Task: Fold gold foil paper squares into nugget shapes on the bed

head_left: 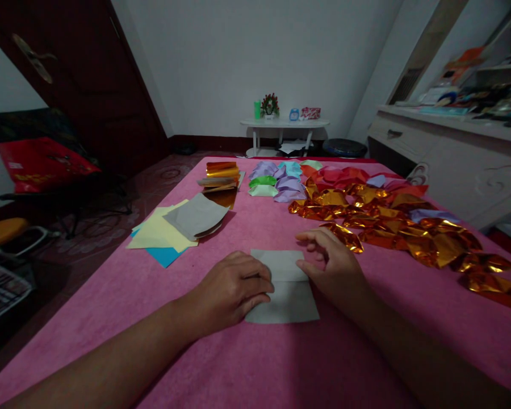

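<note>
A grey sheet of paper (283, 304) lies in front of me with a crease across it, its far part looking folded over. My left hand (241, 284) rests on the sheet's left side, fingers slightly bent and lying on the paper. At the right edge, my right hand (334, 264) has its thumb by the crease and its fingers curved and apart, with nothing visible between them. Beyond the hands, to the left, are a stack of grey paper (196, 216), yellow sheets (153, 227) and a blue sheet (166, 255).
Shiny gold folded paper pieces (409, 227) spread over the right of the pink-covered table (221, 363). Purple folded pieces (289, 187) and other coloured ones sit behind. Gold foil sheets (221, 170) are stacked at the far left. A white cabinet (451, 147) stands on the right.
</note>
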